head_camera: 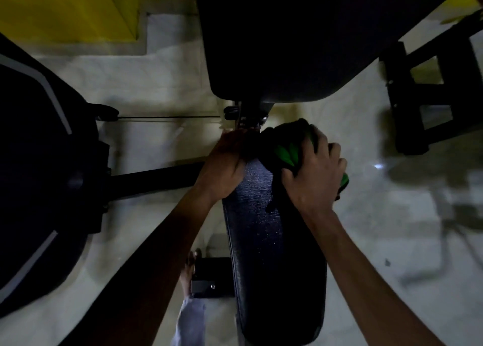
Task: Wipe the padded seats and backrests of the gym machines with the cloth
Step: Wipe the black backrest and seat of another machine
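One cloth (pixel 287 153) bunched under the right hand (pixel 315 181), which clutches it on the pad (pixel 264 230) — left hand (pixel 224 162) grips the pad's edge; two pads seen.

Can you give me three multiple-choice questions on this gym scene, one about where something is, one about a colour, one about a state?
1. Where is the cloth?
A. at the far end of the narrow pad
B. on the floor
C. on the wide pad

2. What colour shows in the cloth?
A. red
B. green
C. white

3. What is the right hand doing?
A. hanging idle
B. pointing
C. gripping the cloth

Answers: 1 A, it lies bunched there; 2 B, green folds show between the fingers; 3 C, the fingers curl over it, while the left hand holds the pad's edge.
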Demonstrator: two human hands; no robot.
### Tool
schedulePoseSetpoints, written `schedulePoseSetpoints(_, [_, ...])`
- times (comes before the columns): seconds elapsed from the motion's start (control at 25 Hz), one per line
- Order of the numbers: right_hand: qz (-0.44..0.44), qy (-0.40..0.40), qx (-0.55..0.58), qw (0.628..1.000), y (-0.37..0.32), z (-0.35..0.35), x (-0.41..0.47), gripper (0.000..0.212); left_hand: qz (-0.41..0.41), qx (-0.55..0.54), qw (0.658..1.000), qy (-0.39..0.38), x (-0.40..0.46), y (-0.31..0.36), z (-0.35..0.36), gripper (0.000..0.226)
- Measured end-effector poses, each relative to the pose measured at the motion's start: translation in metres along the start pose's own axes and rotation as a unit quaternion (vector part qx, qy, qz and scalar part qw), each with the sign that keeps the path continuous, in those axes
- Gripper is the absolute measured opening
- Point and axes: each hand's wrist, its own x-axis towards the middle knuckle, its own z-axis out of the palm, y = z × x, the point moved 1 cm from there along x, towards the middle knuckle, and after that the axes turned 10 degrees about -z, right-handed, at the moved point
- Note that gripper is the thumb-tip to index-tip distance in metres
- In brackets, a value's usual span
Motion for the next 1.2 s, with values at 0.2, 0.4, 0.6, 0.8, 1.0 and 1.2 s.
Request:
schedulePoseSetpoints(0.2, [-0.190,-0.037,-0.050,0.980,-0.011,0.002,-0.055,0.076,-0.055,-0.199,0.977,-0.051,0.001,-0.015,-0.014,0.046])
schedulePoseSetpoints(0.4, [-0.111,-0.013,-0.030,0.993,-0.029,0.010,-0.017,0.068,-0.158,-0.335,0.924,-0.095,0.006,-0.014,-0.025,0.041])
schedulePoseSetpoints(0.6, [-0.376,-0.110,-0.057,0.918,-0.043,0.009,-0.058,0.088,-0.159,-0.318,0.928,-0.107,0.006,-0.011,-0.032,0.040])
schedulePoseSetpoints(0.8, [-0.262,-0.087,-0.025,0.961,-0.049,0.010,-0.058,0.079,-0.124,-0.252,0.954,-0.110,0.004,-0.009,-0.036,0.036])
schedulePoseSetpoints(1.0, [-0.415,-0.116,-0.050,0.901,-0.026,0.005,-0.071,0.089,-0.076,-0.197,0.970,-0.117,0.004,-0.013,-0.032,0.049])
schedulePoseSetpoints(1.2, [-0.238,-0.084,-0.017,0.968,-0.025,0.008,-0.098,0.082,0.019,-0.060,0.993,-0.098,0.004,-0.011,-0.019,0.056])
